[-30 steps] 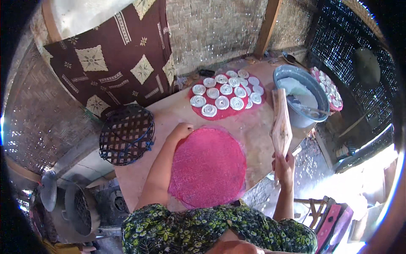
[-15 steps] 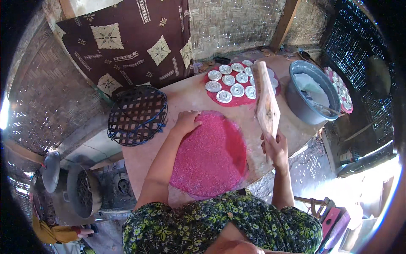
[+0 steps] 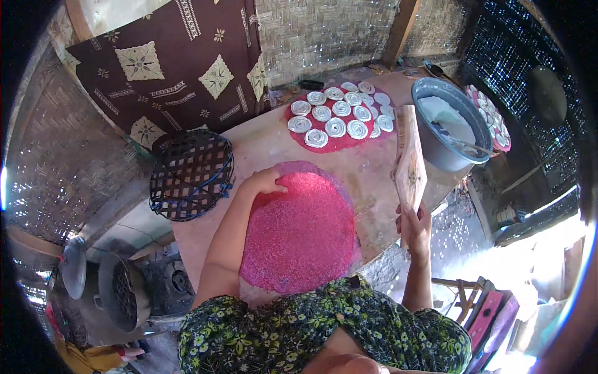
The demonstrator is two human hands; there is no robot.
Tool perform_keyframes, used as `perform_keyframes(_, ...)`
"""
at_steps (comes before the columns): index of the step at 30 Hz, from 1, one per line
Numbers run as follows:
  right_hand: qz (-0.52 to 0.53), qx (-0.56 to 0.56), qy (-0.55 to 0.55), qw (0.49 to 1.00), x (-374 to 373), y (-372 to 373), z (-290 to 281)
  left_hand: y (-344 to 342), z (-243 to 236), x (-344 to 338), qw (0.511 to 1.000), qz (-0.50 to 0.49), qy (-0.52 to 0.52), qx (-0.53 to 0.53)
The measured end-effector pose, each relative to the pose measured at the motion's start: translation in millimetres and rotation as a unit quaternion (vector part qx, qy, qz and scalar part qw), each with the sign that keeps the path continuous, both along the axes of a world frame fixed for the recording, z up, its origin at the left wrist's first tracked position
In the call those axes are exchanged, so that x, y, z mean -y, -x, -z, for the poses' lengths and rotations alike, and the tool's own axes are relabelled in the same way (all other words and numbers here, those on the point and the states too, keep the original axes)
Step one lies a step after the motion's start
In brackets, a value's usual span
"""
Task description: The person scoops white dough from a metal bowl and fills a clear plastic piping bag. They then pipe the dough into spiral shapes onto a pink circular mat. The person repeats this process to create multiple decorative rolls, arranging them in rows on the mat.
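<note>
The pink mat (image 3: 302,234) lies flat on the table (image 3: 268,146) right in front of the person, round and bare, nothing laid on it yet. The left hand (image 3: 265,182) rests on its far-left rim, fingers curled down onto the edge; whether they pinch the mat or only press it I cannot tell. The right hand (image 3: 414,227), off the mat's right side at the table's edge, is closed round the lower end of a wooden board (image 3: 409,159) held upright, its top reaching toward the basin. As a judgement, the work stands about midway: farther back on the table a red mat (image 3: 330,144) already carries rows of white coils (image 3: 336,126), fairly full, while the pink mat in hand is empty and its filling is all left to do. Right of the coils stands a grey basin (image 3: 451,124) with white batter and a stick resting in it; behind it, another pink tray (image 3: 495,128) with pale rounds sits half hidden. Left of the table a dark woven basket (image 3: 192,174) lies on a ledge. There are no packages, labels or signs to be seen; the only patterned thing is a brown cloth (image 3: 174,68) with cream diamond motifs hanging on the woven wall behind.
</note>
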State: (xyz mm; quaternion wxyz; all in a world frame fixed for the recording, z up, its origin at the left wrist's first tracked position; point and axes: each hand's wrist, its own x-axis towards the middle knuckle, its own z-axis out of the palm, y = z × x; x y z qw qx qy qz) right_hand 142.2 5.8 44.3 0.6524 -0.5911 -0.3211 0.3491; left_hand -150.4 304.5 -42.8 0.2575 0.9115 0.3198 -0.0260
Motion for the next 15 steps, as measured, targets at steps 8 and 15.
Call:
perform_keyframes(8,0.016,0.006,-0.001,1.0,1,2,-11,0,18,-48,0.997,-0.073,-0.02,-0.002)
perform_keyframes(15,0.012,0.01,0.008,1.0,2,-2,-9,-7,9,-13,0.985,-0.062,-0.153,-0.057)
